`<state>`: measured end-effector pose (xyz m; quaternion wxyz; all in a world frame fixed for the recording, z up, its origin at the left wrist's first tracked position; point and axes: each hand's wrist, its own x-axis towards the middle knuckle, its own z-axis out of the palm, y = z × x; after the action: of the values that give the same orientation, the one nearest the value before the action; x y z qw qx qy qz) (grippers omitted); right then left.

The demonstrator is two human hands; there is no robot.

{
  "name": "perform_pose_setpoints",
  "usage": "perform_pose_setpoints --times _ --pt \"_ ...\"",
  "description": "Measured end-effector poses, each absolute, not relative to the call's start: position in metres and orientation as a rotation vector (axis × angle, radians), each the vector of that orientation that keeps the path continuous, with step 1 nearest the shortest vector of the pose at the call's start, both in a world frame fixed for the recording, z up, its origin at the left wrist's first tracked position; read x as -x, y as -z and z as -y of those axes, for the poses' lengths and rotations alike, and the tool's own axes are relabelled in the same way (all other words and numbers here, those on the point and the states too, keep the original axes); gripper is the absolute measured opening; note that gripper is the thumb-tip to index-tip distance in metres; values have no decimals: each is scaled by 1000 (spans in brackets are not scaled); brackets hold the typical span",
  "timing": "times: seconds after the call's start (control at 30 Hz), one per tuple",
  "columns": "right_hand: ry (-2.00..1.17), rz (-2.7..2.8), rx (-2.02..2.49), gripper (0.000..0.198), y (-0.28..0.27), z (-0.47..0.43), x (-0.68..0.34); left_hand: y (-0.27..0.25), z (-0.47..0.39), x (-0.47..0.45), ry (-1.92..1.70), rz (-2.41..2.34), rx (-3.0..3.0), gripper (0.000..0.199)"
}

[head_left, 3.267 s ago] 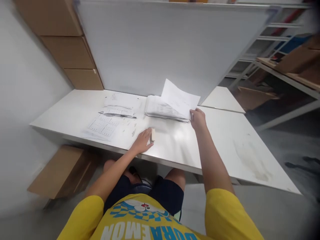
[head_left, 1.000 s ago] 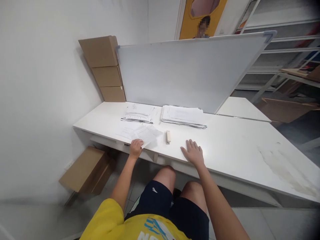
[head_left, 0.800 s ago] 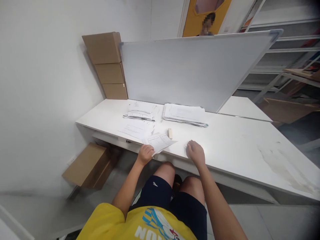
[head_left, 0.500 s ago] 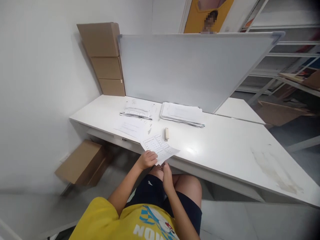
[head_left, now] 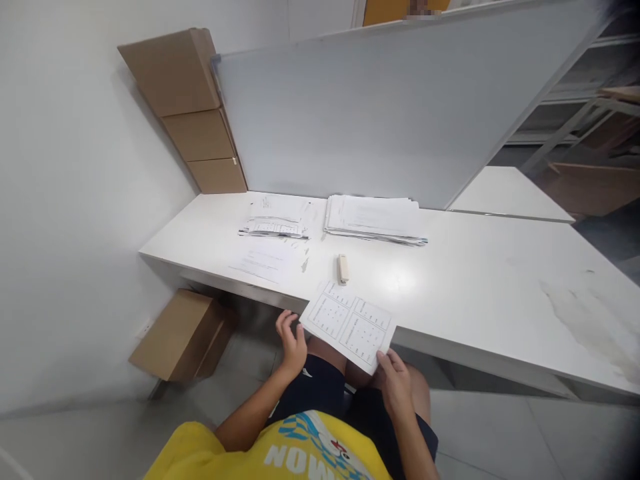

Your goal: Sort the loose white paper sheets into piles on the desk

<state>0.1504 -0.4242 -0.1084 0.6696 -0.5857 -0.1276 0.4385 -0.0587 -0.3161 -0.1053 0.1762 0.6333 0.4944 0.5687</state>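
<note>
A printed sheet of paper (head_left: 345, 325) with boxed text and dots hangs partly over the desk's front edge, above my lap. My right hand (head_left: 396, 379) pinches its near right corner, thumb on top. Just off the sheet's left corner is my left hand (head_left: 293, 345), its fingers apart and slightly curled, seemingly holding nothing. Beyond the sheet, a cream stapler (head_left: 343, 269) lies on the white desk (head_left: 460, 287). Whether more sheets lie under the top one cannot be made out.
Farther back are a thick paper stack (head_left: 375, 217) and a smaller paper pile (head_left: 275, 217), with a loose sheet (head_left: 260, 260) nearer. A whiteboard (head_left: 350, 120) stands behind. Cardboard boxes (head_left: 195, 140) rise at the left; another box (head_left: 173, 333) sits below the desk.
The sheet has shifted right and turned flatter. My left hand has let go of it and opened, while my right hand has come up and taken its near right corner. The view has tilted.
</note>
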Motion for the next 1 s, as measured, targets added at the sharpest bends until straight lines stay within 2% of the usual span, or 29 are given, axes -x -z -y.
perform_pose_setpoints --times 0.07,0.17,0.3,0.43,0.63,0.8,1.0 --pt "-1024 337 1392 46 109 436 -161 103 319 58 -1416 -1476 -1406 33" --pt "-1017 453 1505 49 106 442 -173 91 318 54 -1032 -1244 -1171 47" --pt "-830 624 1672 56 97 439 -177 69 310 47 -774 -1060 -1194 48" --pt "-572 786 1770 47 77 442 -185 50 303 36 -835 -1087 -1424 34" --pt "-207 781 1712 37 55 422 -229 39 282 -25 -1297 -1098 -1801 21" --pt "-268 588 1425 36 56 379 -256 52 251 -73 -1346 -936 -1909 23" --pt "-359 573 1422 49 72 366 -253 62 253 -78 -1077 -756 -1983 30"
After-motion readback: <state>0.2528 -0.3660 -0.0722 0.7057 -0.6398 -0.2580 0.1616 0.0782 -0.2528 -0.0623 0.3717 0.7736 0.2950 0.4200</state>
